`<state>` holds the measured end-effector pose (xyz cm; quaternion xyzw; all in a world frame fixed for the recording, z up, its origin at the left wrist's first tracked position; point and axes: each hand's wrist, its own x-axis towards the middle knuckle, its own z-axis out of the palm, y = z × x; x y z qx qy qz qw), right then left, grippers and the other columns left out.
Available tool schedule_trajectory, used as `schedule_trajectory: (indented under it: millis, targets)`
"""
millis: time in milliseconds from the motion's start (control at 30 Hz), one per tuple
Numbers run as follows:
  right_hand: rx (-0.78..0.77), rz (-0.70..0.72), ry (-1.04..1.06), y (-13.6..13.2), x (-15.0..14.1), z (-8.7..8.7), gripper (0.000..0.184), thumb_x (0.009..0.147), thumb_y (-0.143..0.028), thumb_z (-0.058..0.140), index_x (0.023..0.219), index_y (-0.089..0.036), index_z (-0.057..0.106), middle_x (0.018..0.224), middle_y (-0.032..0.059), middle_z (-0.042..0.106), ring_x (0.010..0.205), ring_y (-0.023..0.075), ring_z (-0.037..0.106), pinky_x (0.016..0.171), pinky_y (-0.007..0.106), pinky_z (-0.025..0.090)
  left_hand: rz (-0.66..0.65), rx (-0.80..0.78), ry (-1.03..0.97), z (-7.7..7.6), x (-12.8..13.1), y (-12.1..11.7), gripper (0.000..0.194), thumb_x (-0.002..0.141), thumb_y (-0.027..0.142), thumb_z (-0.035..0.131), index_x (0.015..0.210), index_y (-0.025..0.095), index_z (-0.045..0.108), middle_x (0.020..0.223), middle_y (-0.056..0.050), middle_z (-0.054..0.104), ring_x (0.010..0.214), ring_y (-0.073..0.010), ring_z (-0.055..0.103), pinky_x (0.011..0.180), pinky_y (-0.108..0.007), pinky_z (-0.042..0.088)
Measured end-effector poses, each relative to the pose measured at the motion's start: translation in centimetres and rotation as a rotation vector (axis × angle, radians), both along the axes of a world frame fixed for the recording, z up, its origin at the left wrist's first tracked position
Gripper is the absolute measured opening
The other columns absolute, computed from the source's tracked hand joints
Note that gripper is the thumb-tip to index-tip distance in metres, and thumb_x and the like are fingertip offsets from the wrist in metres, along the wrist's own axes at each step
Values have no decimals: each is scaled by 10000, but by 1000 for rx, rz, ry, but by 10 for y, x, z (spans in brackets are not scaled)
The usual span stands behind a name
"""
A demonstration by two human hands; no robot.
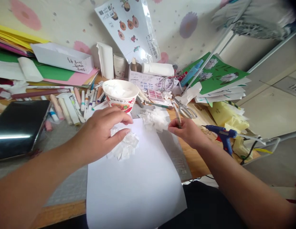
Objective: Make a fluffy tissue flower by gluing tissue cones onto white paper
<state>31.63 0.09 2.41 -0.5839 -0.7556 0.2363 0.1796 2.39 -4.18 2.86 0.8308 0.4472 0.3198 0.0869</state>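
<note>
A large sheet of white paper (133, 187) covers the middle of the desk and hangs past its front edge. On its upper part lies a clump of crumpled white tissue pieces (125, 148). My left hand (109, 127) hovers over that clump, thumb and fingers apart; whether it touches the tissue I cannot tell. To the right, my right hand (185, 130) is closed around a slim, tweezer-like metal tool (177, 115), its far end pointing away from me. Between the hands, more loose tissue scraps (156, 119) lie beyond the sheet. A paper bowl (120, 95) filled with white tissue stands behind my left hand.
Scissors (185, 108) lie just beyond my right hand. A blue glue gun (222, 135) sits at the right edge. Several markers (86, 101) and a black tablet-like object (21, 127) are on the left. Green sheets with paper flowers (214, 74) lean at the back right.
</note>
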Motion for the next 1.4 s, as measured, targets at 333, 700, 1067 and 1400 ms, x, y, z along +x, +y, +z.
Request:
schedule_trajectory:
  millis: [333, 700, 1067, 1400]
  targets:
    - [-705, 252, 535, -49, -65, 8, 113, 760, -248, 663, 756, -147, 611, 633, -42, 536, 532, 62, 437, 504, 198, 343, -125, -634, 21, 6, 15, -16, 134, 792, 316, 627, 707, 218, 659, 555, 73, 532, 517, -85, 477, 495, -193, 358]
    - [51, 384, 468, -61, -42, 0, 345, 1011, -321, 401, 806, -157, 624, 635, -11, 522, 573, 95, 478, 544, 208, 410, 83, -573, 195, -12, 14, -14, 138, 803, 295, 587, 685, 230, 614, 557, 77, 605, 498, -103, 522, 475, -219, 324]
    - [537, 674, 207, -66, -47, -33, 162, 933, -120, 467, 1045, -138, 582, 895, 99, 703, 732, 152, 627, 623, 253, 497, 116, -387, 276, -20, 18, -16, 130, 822, 232, 552, 694, 214, 559, 578, 77, 590, 470, -86, 466, 514, -238, 288]
    - [566, 650, 67, -69, -47, -34, 220, 900, -83, 491, 1054, -103, 646, 904, 106, 706, 730, 169, 639, 603, 267, 500, 95, -362, 335, -14, 16, -19, 156, 834, 292, 528, 710, 231, 600, 607, 62, 617, 537, -115, 509, 525, -248, 288]
